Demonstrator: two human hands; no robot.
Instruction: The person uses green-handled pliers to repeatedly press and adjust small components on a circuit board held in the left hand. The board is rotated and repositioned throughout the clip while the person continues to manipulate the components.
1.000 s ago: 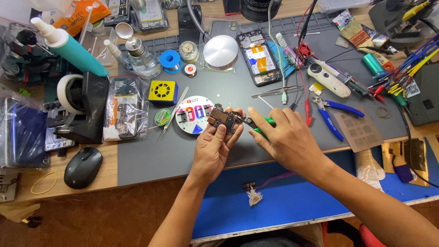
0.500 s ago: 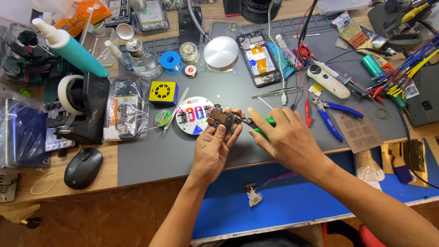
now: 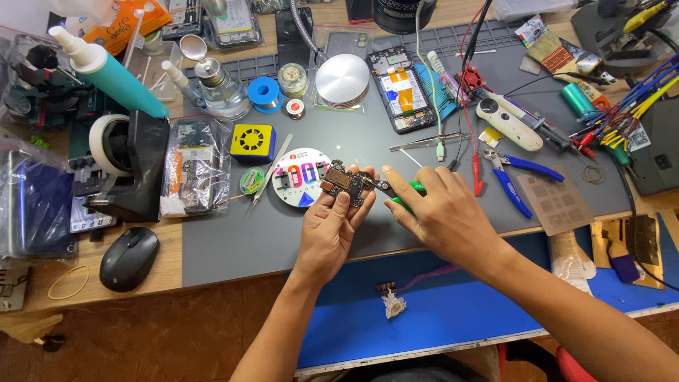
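Two hands (image 3: 332,230) on circuit board (image 3: 345,182), long axis left-right

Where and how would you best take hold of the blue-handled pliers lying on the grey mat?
Probably from above, gripping across the two blue handles of the blue-handled pliers. They lie flat on the grey mat, handles spread and angled toward the near edge, with open mat around them.

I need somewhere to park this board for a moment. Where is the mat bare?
Bare mat lies left of the left hand, below the round disc and tweezers. A smaller patch sits between the metal disc and the board. The right side, around the cutters and cables, is crowded.
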